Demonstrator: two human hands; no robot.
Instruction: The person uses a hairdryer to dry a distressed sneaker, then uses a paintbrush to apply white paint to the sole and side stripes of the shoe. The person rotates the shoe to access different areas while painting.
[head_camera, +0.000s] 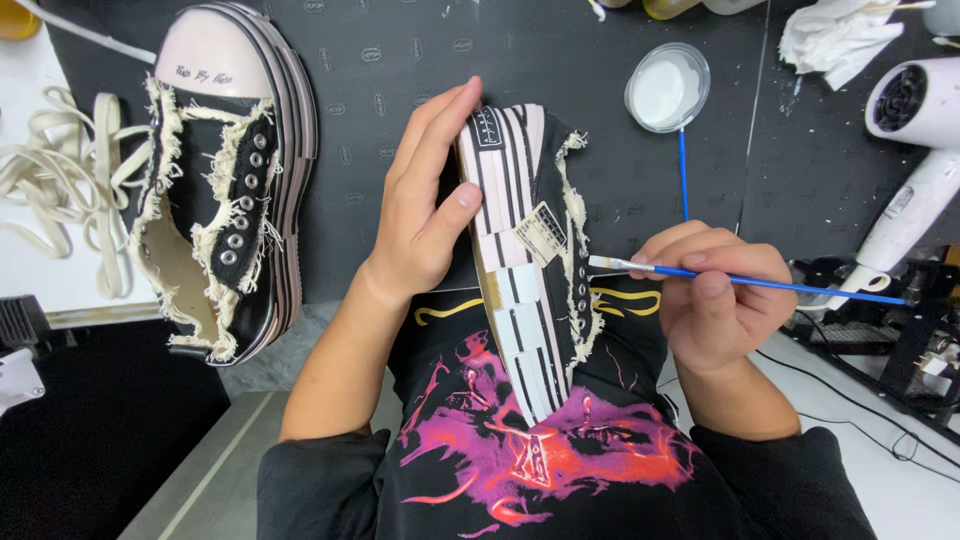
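Laces (55, 190), second shoe (225, 180), hairdryer (915, 170) around hands

i have a single view, from the camera on the person's head, looking steeply down past the chest onto the dark work mat (560, 60). it sits close: both forearms fill the middle, and the mat's far edge is cut off.
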